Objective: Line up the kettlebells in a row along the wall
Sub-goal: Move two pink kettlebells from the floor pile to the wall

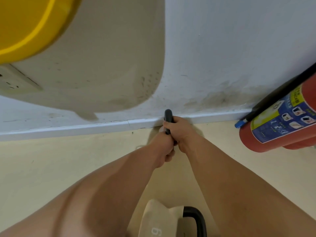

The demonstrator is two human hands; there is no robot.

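Nearest the camera, a beige kettlebell (pixel 164 219) marked with a 9 waited on the floor (pixel 42 168) between the person's legs.

Farther out, both hands were closed tight around the dark handle of a second kettlebell (pixel 168 117), the left hand (pixel 164 144) nearer the body and the right hand (pixel 177 132) beyond it, likely sharing the weight. Its body was hidden beneath the fists, right at the skirting board (pixel 85 128), apparently being set against the wall (pixel 222 57). A red fire extinguisher (pixel 277 120) leaned well off to the right.
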